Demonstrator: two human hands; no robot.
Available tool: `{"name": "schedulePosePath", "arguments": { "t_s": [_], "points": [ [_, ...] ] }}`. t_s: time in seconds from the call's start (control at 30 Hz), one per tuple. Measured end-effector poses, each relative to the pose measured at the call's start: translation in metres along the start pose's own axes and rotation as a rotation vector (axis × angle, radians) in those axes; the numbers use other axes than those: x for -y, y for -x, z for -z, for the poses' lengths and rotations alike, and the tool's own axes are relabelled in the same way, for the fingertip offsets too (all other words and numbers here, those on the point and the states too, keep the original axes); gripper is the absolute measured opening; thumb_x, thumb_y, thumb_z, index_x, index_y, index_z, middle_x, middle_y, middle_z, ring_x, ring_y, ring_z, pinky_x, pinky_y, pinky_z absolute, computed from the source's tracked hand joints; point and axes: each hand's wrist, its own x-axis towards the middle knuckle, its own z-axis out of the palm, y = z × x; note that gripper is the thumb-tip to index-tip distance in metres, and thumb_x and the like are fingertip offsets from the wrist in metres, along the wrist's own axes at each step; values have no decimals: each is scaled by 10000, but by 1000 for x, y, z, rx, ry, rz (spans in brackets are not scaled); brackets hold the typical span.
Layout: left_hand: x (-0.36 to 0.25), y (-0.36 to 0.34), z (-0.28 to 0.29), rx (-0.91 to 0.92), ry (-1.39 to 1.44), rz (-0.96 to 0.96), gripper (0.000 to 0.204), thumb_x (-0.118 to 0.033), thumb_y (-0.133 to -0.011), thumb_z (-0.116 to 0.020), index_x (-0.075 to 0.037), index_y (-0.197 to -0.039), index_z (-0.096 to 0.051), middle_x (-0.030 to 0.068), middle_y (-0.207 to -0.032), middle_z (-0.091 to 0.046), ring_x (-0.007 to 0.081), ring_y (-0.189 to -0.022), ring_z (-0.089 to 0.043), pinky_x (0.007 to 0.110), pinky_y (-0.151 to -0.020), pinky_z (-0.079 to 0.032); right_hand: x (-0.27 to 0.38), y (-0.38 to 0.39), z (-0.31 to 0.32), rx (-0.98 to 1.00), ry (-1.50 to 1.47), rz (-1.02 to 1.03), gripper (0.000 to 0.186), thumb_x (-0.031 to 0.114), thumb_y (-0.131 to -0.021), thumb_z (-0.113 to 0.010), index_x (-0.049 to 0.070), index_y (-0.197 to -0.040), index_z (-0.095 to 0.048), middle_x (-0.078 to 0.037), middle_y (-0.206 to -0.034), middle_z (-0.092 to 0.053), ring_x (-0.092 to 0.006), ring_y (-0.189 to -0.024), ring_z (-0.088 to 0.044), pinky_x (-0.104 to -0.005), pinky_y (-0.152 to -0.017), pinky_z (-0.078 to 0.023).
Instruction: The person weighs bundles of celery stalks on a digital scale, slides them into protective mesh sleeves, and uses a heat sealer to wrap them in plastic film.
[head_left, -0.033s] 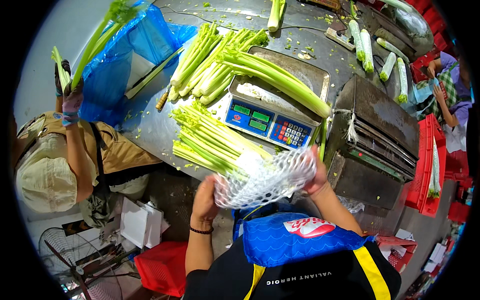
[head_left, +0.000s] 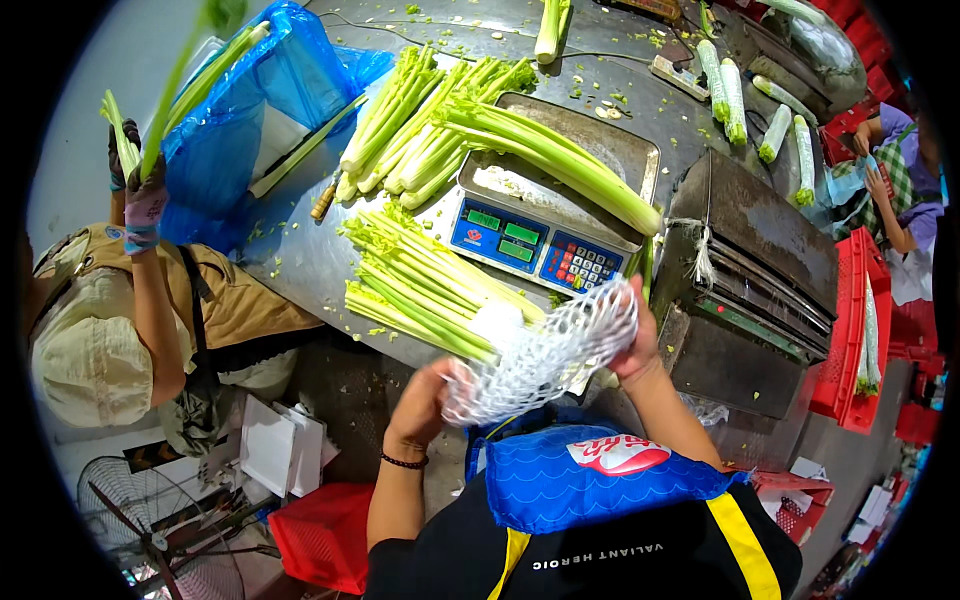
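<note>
My left hand (head_left: 425,400) and my right hand (head_left: 640,345) both grip a white foam net sleeve (head_left: 540,358) and hold it stretched between them. The sleeve's mouth sits at the cut ends of a trimmed celery bunch (head_left: 420,285) that lies on the metal table (head_left: 300,255) just in front of me. Behind the bunch stands a digital scale (head_left: 530,240) with another celery bunch (head_left: 555,150) across its pan. A larger pile of celery (head_left: 420,110) lies further back.
A co-worker at the left lifts celery stalks in a gloved hand (head_left: 140,195) beside a blue plastic bag (head_left: 240,110). A metal box machine (head_left: 750,280) stands to my right, with red crates (head_left: 850,350) beyond it. Netted celery (head_left: 730,100) lies at the back right.
</note>
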Motion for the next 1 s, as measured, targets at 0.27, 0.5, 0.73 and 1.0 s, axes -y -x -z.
{"name": "schedulePosePath", "arguments": {
  "t_s": [0.27,0.5,0.73,1.0],
  "points": [
    [-23,-19,-50,-328,138,-267,695,-195,-675,-871,-21,-1255,-530,99,-1071,-653,208,-929,-655,342,-778,-546,-38,-25,24,-88,222,-207,493,354,-968,-568,5,-1312,-517,-143,-1232,-634,-249,-1080,-646,-421,-974,-506],
    [-36,-29,-25,18,-407,253,326,-87,-788,-779,-27,-1069,-624,53,-1004,-661,127,-902,-615,280,-780,-494,-2,-56,30,-85,38,-41,391,384,-947,-597,61,-1166,-617,-108,-1104,-679,-234,-1020,-655,-412,-955,-513],
    [-77,-81,-12,-105,118,-411,481,-140,-965,-555,-36,-1413,-413,65,-1104,-614,107,-921,-607,255,-804,-493,-38,-76,26,116,1377,-152,258,272,-932,-627,52,-1064,-653,-65,-898,-681,-149,-801,-628,-322,-708,-510],
    [-78,-101,-40,-643,-427,-315,162,-114,-914,-650,-53,-1048,-582,-32,-790,-574,-5,-542,-390,154,-454,-274,129,-124,-44,-309,2377,640,998,231,-615,-875,105,-1445,-336,-215,-1307,-528,-412,-1159,-521,-449,-1002,-419]
  ]
}}
